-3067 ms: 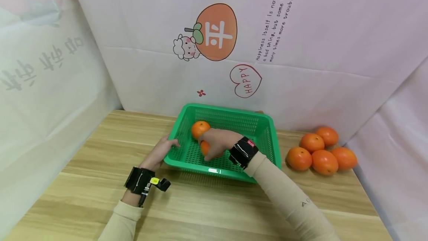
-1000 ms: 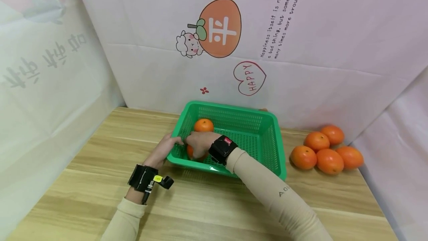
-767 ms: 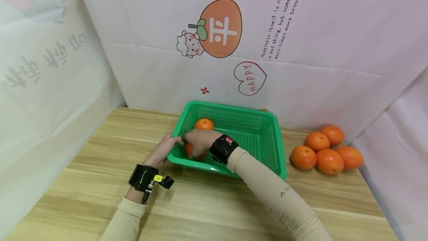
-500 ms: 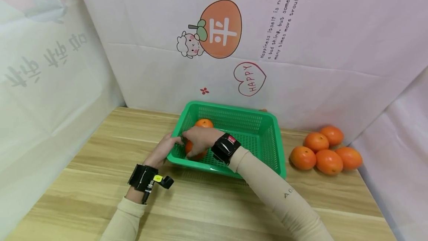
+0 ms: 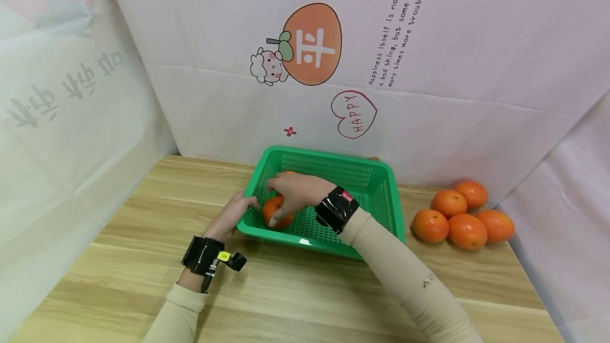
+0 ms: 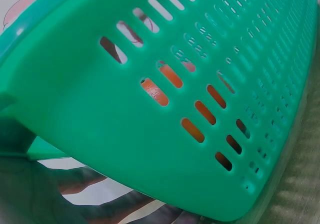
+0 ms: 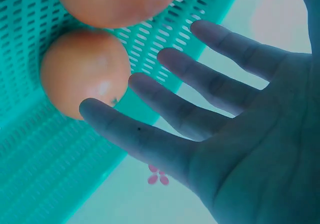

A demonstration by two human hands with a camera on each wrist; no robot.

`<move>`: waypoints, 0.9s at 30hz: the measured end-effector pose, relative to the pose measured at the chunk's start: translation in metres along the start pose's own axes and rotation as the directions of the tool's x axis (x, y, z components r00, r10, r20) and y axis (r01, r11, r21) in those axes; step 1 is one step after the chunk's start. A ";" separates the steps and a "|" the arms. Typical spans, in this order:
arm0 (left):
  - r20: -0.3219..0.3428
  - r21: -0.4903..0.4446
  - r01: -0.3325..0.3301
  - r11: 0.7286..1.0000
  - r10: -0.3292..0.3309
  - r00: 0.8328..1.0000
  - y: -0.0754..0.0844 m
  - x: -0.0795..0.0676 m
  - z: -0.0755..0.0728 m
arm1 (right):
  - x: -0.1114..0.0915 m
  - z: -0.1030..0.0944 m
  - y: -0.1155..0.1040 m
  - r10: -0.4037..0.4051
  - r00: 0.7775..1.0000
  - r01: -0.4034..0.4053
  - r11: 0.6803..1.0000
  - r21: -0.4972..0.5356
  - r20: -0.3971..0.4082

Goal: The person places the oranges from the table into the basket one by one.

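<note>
R hand [image 5: 300, 195] grips nothing: fingers long & spread in the R wrist view; its thumb overlaps the near fruit [image 5: 272, 208] in the head view, can't tell if touching. L hand [image 5: 234, 215] is clamped on the L side of the green basket [image 5: 305, 241], thumb over the rim. Progress AFAICT: two pcs in, both at the basket's L end, i.e. the near fruit by the front L corner, the far fruit [image 7: 85, 72] behind it, mostly hidden by the R hand in the head view. Outstanding: the five fruits [image 5: 467, 231] bunched on the table [image 5: 286, 295] to the R of the basket, no hand near. So approx. 2 of 7 placed, assuming all belong inside. Sth orange [image 5: 374, 158] peeks past the back rim; can't ID it.
</note>
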State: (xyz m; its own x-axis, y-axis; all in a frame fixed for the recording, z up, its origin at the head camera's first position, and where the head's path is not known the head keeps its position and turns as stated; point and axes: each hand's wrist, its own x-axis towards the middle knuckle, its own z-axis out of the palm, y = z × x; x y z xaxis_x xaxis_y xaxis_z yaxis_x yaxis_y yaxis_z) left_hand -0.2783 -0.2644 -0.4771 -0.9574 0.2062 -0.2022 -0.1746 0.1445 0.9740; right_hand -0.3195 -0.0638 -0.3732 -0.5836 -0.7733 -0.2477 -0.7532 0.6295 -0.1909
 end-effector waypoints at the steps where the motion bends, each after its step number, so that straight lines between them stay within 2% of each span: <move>1: 0.001 -0.002 0.002 1.000 -0.002 1.000 0.000 0.000 0.001 | -0.003 -0.001 0.001 -0.002 1.000 0.002 1.000 -0.004 -0.005; 7: 0.004 0.001 0.013 1.000 -0.013 1.000 -0.002 0.001 0.004 | -0.022 -0.008 0.005 0.024 0.999 -0.026 0.998 -0.053 -0.034; 13: -0.012 0.001 0.015 1.000 -0.015 1.000 -0.001 0.001 0.003 | -0.041 -0.011 0.010 0.121 0.991 -0.121 0.993 0.010 -0.055; 21: -0.004 -0.009 0.014 1.000 -0.014 1.000 0.000 -0.001 0.002 | -0.062 -0.010 0.017 0.150 0.987 -0.148 0.988 0.031 -0.064; 27: -0.014 -0.003 0.013 1.000 -0.013 1.000 0.000 0.000 0.002 | -0.083 -0.014 0.024 0.184 0.978 -0.177 0.981 0.080 -0.100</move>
State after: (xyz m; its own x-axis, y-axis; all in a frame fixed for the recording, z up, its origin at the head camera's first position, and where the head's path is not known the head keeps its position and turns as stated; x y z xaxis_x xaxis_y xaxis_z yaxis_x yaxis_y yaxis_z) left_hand -0.2775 -0.2630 -0.4773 -0.9581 0.1905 -0.2139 -0.1883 0.1439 0.9715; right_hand -0.2928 0.0144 -0.3439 -0.7398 -0.6475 -0.1827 -0.6113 0.7604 -0.2196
